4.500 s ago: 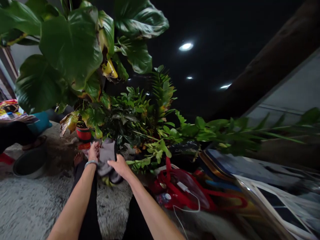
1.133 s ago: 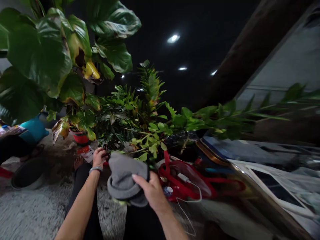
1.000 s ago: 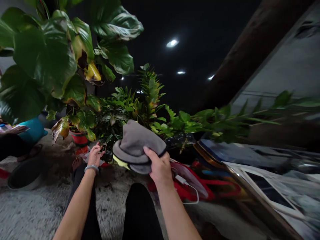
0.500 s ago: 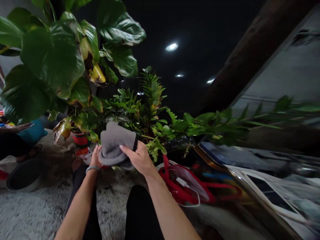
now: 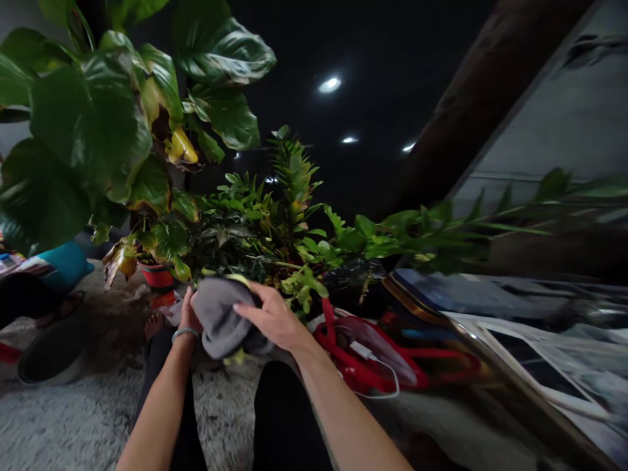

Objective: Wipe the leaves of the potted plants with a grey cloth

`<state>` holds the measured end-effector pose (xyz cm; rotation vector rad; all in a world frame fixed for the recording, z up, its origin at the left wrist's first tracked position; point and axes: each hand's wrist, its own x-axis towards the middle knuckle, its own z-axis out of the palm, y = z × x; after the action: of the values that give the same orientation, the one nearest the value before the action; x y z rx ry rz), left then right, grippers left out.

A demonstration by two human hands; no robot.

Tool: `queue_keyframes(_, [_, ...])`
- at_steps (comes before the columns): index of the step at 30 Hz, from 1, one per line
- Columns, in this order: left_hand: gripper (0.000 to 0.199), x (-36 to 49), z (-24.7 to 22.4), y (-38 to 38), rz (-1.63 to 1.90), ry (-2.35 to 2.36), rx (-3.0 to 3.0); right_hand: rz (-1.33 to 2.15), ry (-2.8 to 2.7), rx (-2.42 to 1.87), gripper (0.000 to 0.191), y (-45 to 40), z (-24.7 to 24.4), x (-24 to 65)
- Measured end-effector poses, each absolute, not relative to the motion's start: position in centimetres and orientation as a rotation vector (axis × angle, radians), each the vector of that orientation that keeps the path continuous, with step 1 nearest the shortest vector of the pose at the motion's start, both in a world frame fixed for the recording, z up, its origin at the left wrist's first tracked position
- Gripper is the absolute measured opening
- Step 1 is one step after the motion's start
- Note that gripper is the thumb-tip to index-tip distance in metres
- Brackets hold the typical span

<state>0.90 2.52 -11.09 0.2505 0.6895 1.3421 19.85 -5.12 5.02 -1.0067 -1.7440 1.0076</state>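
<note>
A grey cloth item (image 5: pixel 220 317) with a dark part and yellowish-green edges hangs between my two hands, above the gap between my knees. My right hand (image 5: pixel 272 317) grips its right side, thumb on the grey face and the other fingers behind the top edge. At its left side is my left hand (image 5: pixel 188 314), wearing a bracelet at the wrist; it holds the item's edge, and its fingers are partly hidden behind the fabric.
Leafy plants (image 5: pixel 235 222) stand ahead, with a red pot (image 5: pixel 157 276) at left. A dark basin (image 5: pixel 52 353) and another person's leg are far left. To the right lie a red bag (image 5: pixel 358 373) with a white cable and a white-framed device (image 5: pixel 534 366).
The grey item has moved slightly lower and turned, showing yellowish-green edges at its top and bottom. My right hand has shifted along its upper right side. The whole view has shifted slightly.
</note>
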Motion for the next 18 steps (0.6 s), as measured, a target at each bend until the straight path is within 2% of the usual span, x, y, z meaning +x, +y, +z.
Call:
queue_keyframes(3, [0.051, 1.4, -11.5, 2.5, 1.309, 0.662, 0.278, 0.891, -1.547, -1.082, 0.033, -2.5, 5.2, 18.9])
queue_keyframes(7, [0.057, 1.1, -12.1, 2.6, 1.265, 0.682, 0.310, 1.174, -1.320, -1.374, 0.027, -3.0, -0.8, 18.1])
queue_keyframes(10, [0.057, 0.6, -12.5, 2.9, 1.274, 0.735, 0.349, 1.311, -1.398, -1.317, 0.025, -6.1, -3.1, 18.9])
queue_keyframes(12, [0.057, 0.4, -12.7, 3.0, 1.285, 0.759, 0.347, 1.219, -1.441, -1.204, 0.028, -7.2, -1.7, 19.9])
queue_keyframes(16, [0.054, 0.7, -12.5, 2.8, 1.274, 0.828, 0.331, 0.724, -1.334, -1.100, 0.034, -4.3, 3.3, 21.4])
queue_keyframes(18, [0.052, 1.0, -12.3, 2.5, 1.251, 0.848, 0.344, 0.715, -1.206, -1.216, 0.033, -1.7, 3.8, 21.4])
